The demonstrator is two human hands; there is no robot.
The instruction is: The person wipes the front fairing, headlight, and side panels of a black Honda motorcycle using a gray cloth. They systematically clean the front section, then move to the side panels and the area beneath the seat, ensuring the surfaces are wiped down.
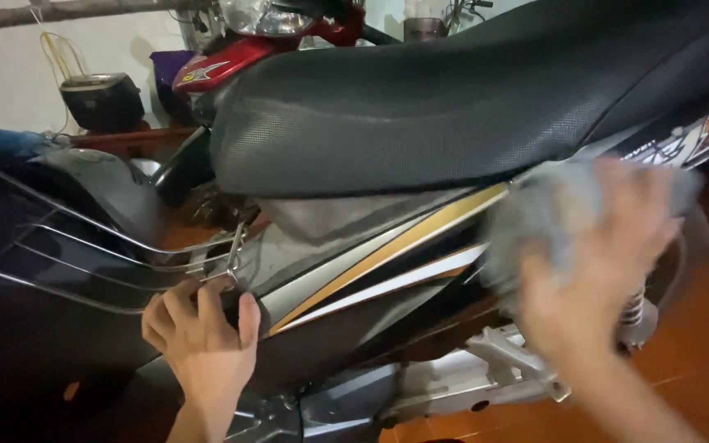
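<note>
A motorbike fills the view, with a black seat above a grey side panel striped in gold and white. My left hand grips the front edge of that panel, just under a chrome wire rack. My right hand is blurred by motion and presses a grey cloth against the rear of the side panel, below the seat.
A second, red motorbike stands behind. A dark box sits on a wooden surface at back left, against a pale wall. The bike's silver frame and footrest bracket are low down. Orange floor tiles show at the right.
</note>
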